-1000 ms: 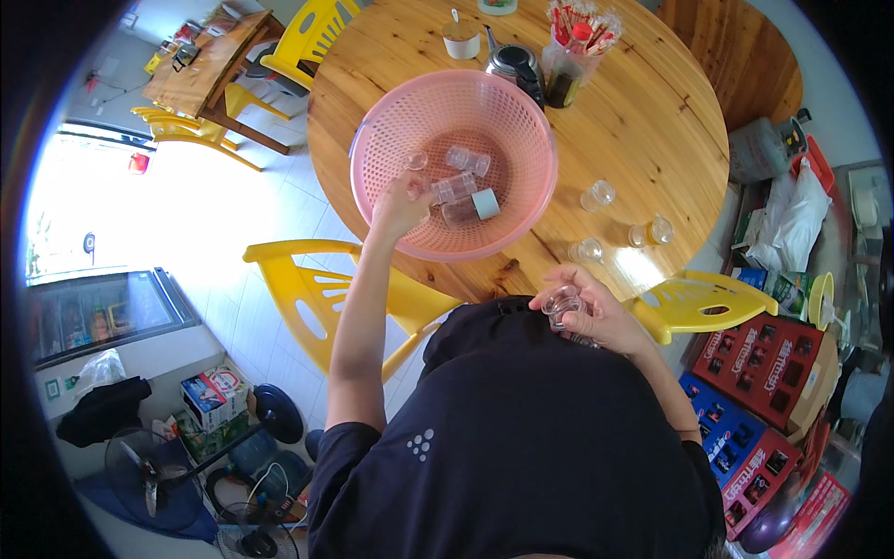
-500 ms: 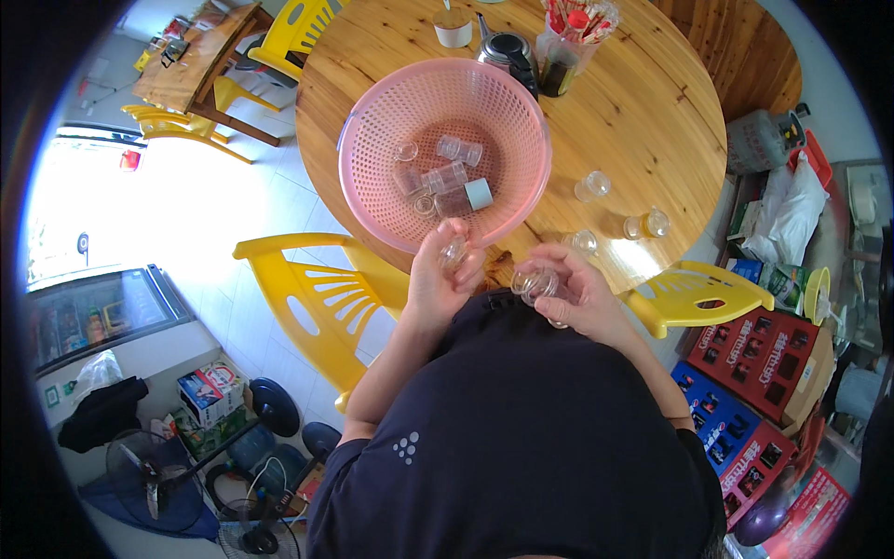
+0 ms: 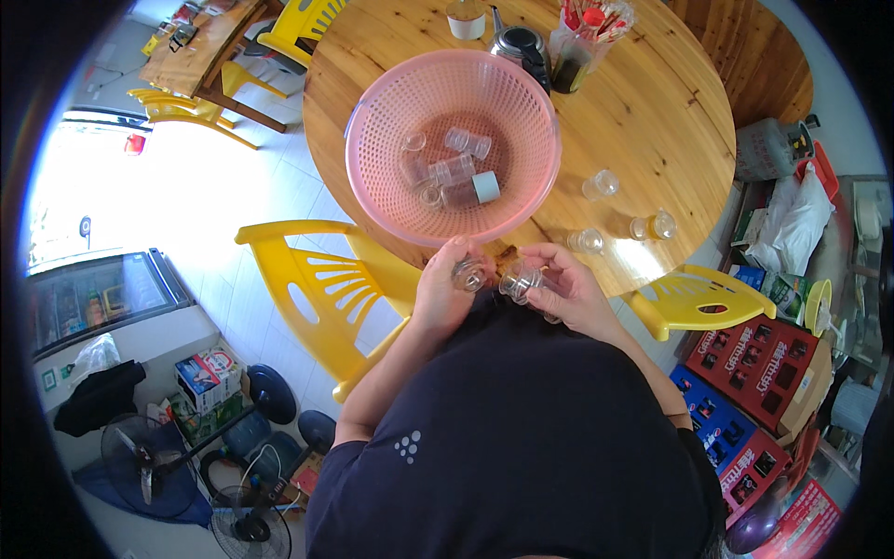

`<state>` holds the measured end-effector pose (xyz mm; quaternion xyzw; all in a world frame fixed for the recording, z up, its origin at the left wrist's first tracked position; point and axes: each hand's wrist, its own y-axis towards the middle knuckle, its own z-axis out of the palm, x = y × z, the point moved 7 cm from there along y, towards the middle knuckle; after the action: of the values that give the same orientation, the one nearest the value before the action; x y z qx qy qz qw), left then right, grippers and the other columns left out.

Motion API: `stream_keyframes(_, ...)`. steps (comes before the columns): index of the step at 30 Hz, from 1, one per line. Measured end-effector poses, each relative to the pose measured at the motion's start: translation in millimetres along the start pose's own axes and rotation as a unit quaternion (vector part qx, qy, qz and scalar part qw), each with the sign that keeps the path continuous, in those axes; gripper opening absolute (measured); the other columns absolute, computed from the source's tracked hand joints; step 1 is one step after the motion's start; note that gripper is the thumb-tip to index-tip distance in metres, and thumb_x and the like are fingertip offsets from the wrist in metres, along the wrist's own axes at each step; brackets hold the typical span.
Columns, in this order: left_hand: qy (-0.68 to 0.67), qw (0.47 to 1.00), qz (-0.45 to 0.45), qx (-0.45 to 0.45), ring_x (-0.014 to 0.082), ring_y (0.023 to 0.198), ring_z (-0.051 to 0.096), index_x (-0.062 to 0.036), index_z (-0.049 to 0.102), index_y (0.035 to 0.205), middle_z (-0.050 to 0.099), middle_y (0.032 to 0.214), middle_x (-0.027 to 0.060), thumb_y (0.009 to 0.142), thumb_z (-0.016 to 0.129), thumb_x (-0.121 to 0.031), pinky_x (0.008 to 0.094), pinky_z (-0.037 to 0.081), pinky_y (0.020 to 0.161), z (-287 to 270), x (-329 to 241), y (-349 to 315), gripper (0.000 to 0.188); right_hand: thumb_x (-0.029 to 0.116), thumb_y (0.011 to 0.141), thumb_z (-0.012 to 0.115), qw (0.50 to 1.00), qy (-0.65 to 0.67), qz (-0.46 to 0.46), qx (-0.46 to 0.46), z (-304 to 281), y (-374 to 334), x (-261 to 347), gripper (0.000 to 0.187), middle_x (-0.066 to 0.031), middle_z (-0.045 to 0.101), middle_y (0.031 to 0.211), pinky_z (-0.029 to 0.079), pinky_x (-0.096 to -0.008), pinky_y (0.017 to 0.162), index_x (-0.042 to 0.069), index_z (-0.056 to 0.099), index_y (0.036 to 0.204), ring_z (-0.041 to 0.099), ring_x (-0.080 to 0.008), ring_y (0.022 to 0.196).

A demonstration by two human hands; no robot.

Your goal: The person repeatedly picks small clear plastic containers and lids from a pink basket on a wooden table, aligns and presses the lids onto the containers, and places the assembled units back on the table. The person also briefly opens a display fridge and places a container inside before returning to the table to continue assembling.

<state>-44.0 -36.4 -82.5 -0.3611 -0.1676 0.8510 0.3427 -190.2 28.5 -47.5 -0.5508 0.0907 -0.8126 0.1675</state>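
Just in front of my body, at the table's near edge, my two hands are close together. My left hand is closed round a small clear piece with a round rim, perhaps a jar or its lid. In the fingers of my right hand is a small clear jar, tilted, its round end toward the left hand. Beyond them stands a pink perforated basket holding several clear jars, among them one with a pale blue lid.
Right of the basket on the round wooden table stand a clear jar, another and a yellow-tinged one. Behind are a metal kettle, a white cup and a holder of red-tipped sticks. Yellow chairs flank me.
My hands have come nearer each other. The left hand has turned, bringing the clear piece's round end into view, and the right hand has shifted left with its jar. The whole view has moved slightly.
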Motion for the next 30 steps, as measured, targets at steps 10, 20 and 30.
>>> stream_keyframes(10,0.259,0.933,0.216,0.127,0.0139,0.086,0.058,-0.0010,0.057,0.104,0.062,0.098,0.0093,0.107,0.037,-0.025,0.0298,0.049,0.078,51.2,-10.5,-8.0,0.032,0.020,0.095,0.066,0.999,0.000,-0.033,0.000,7.4,2.4,6.3,0.057,-0.0048,0.054,0.108,0.050,-0.0229,0.067,0.006,0.035,0.140,0.057,-0.0106,0.089)
stream_keyframes(20,0.330,0.869,0.163,0.330,0.0195,0.103,0.058,0.0007,0.031,0.147,0.052,0.126,0.0142,0.105,0.038,-0.045,0.0316,0.050,0.085,64.7,-3.3,-26.5,0.063,0.020,0.092,0.069,0.999,0.013,-0.028,-0.032,8.0,0.3,0.9,0.074,-0.0054,0.054,0.105,0.048,-0.0251,0.063,0.009,0.025,0.151,0.057,-0.0126,0.079)
stream_keyframes(30,0.160,0.942,0.115,0.271,0.0256,0.135,0.039,-0.0036,0.021,0.154,0.030,0.156,0.0118,0.093,0.041,-0.069,0.0364,0.041,0.100,55.8,-5.6,-10.0,0.092,0.032,0.097,0.061,0.993,0.102,0.053,0.009,3.9,21.0,-11.0,0.063,-0.0077,0.061,0.107,0.052,-0.0261,0.064,0.008,0.032,0.147,0.064,-0.0161,0.083)
